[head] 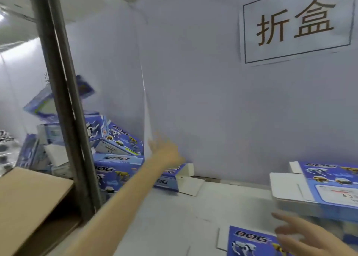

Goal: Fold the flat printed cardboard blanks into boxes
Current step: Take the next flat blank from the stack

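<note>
Behind the dark post (64, 100) lie folded boxes (116, 170); left hand (166, 152), right hand (298, 234) splayed empty.

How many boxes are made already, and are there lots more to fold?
Done: a heap of folded boxes lies at the left, behind the dark post; too jumbled to count. In hand: nothing; the left hand stretches open toward that heap, the right hand hovers open over a flat blank on the table. Left: that blank and the stack of flat blanks at the right.
</note>
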